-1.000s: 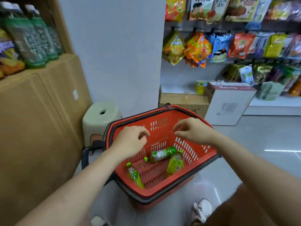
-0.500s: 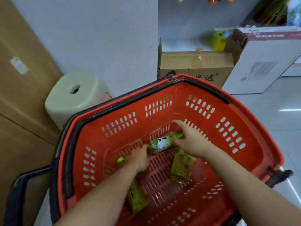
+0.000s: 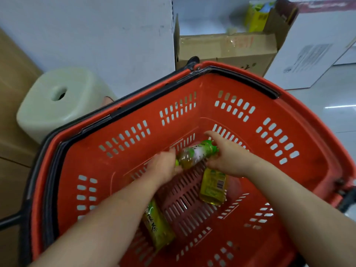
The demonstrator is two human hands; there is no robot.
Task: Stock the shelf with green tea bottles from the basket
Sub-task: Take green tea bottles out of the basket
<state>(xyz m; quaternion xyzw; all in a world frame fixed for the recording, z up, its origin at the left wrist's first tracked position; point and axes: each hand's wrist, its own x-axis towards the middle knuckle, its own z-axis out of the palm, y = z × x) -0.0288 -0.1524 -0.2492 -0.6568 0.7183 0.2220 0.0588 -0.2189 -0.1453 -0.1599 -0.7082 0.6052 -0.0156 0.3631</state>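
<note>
A red plastic basket with a black rim fills the view. Three green tea bottles lie in it. One bottle lies crosswise near the far wall; my left hand grips its cap end and my right hand grips its base end. A second bottle lies under my right hand, partly hidden. The third bottle lies beneath my left forearm. The shelf is out of view.
A pale green plastic stool stands left of the basket against a grey wall. A brown cardboard box and a white carton sit behind the basket. A tan cabinet side runs along the left.
My view dropped toward the basket and both hands reached down into it. They have closed on the two ends of the crosswise bottle, which has shifted slightly.
</note>
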